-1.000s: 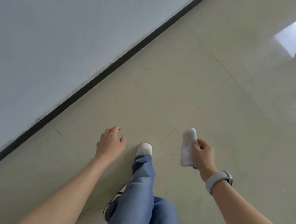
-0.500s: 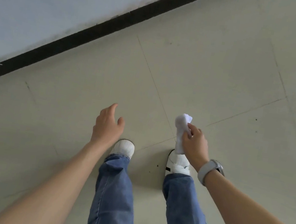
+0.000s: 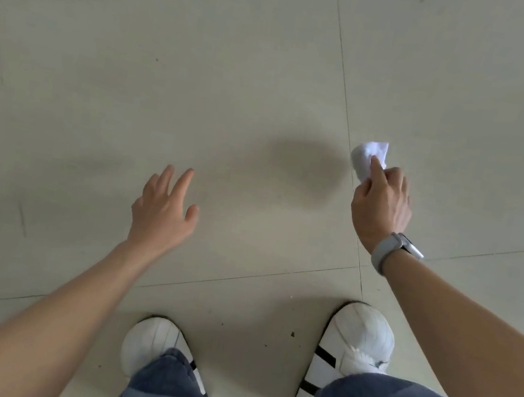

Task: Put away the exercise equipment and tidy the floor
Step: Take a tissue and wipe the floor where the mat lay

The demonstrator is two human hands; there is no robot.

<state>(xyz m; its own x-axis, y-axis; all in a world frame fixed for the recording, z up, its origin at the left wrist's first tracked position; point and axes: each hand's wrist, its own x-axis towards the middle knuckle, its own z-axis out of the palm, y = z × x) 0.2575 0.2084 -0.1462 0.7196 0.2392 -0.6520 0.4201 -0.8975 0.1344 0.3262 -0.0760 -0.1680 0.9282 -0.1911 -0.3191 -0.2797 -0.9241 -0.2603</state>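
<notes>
I stood over the floor with a wipe, and no exercise gear was in sight.

The big pale floor (image 3: 203,86) looked mostly bare, with small dark specks (image 3: 292,334) near my shoes (image 3: 358,337), so I think some cleaning was left. My left hand (image 3: 162,213) hung open with fingers spread, holding nothing. My right hand (image 3: 381,207) pinched a small crumpled white wipe (image 3: 365,156), held above the floor on the right.
</notes>
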